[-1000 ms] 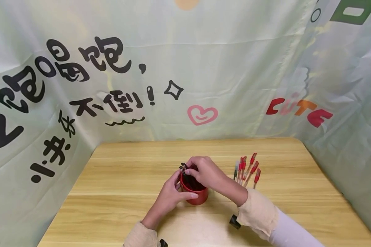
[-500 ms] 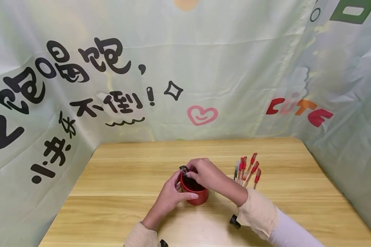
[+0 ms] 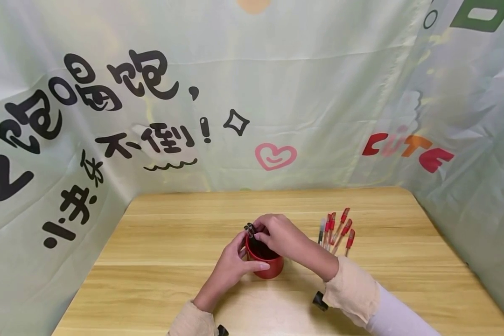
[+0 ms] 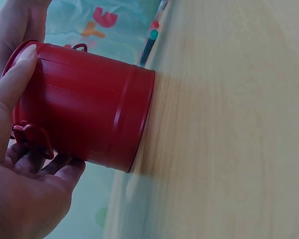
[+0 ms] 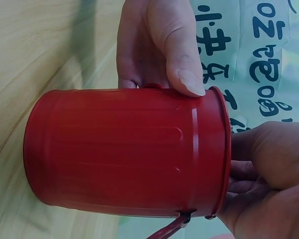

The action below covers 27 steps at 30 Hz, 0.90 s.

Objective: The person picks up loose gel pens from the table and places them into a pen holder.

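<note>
a: where is the cup (image 5: 124, 154), and how does it sit?
b: it is red and stands upright on a wooden table (image 3: 172, 242), its mouth facing up, with a small handle (image 5: 167, 230) on its side

a: what is the left hand (image 3: 233, 261) doing?
b: it grips the cup from the left, thumb across the near side just below the rim, other fingers curled round the far left side; the left wrist view shows that hold close up

a: and the right hand (image 3: 279, 235)?
b: it comes over the cup from the right, with thumb and fingers drawn together on a black bundle (image 3: 250, 229) at the cup's far left rim; the ends poke out above the rim, too small to tell what they are, and the fingertips inside the mouth are partly hidden

a: is anything else near the cup?
b: to its right and a little beyond, several red pens (image 3: 346, 227) lie fanned out, caps pointing away from the person, well apart from the cup; a dark pen (image 3: 321, 227) lies at the end of the fan nearest the cup, and the right arm hides the lower ends

a: what is behind the cup?
b: past the table's far edge, a pale printed cloth (image 3: 319, 93) hangs as a backdrop
</note>
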Available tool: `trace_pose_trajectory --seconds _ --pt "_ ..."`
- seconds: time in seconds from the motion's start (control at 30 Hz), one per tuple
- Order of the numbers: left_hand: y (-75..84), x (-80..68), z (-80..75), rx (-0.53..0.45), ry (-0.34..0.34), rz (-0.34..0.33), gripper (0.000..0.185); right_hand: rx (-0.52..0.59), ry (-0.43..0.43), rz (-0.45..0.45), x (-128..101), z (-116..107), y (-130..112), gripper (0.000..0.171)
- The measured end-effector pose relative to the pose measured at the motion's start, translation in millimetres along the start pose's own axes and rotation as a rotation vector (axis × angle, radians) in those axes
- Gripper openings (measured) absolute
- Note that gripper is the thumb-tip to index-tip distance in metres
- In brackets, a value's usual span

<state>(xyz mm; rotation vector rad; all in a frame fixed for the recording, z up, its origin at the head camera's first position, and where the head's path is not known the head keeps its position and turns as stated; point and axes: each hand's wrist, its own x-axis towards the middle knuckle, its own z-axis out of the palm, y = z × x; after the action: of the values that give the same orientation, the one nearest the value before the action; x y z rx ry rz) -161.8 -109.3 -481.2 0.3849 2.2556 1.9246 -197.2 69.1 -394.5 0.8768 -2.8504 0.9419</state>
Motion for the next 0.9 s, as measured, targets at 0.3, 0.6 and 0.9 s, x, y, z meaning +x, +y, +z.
trace_pose_trajectory --seconds 0.3,0.6,0.9 --pt "1.8 -0.9 0.0 -0.015 0.001 -0.009 0.087 -0.014 0.005 -0.021 -3.2 -2.8 -1.1 0.016" --pt "-0.7 -0.4 -0.3 0.005 0.013 -0.009 0.088 0.011 0.025 -0.001 -9.9 -15.6 -0.3 0.015" --pt "-0.3 0.2 0.5 0.002 0.014 -0.007 0.085 0.071 0.078 0.055 -19.8 -30.4 12.0 0.018"
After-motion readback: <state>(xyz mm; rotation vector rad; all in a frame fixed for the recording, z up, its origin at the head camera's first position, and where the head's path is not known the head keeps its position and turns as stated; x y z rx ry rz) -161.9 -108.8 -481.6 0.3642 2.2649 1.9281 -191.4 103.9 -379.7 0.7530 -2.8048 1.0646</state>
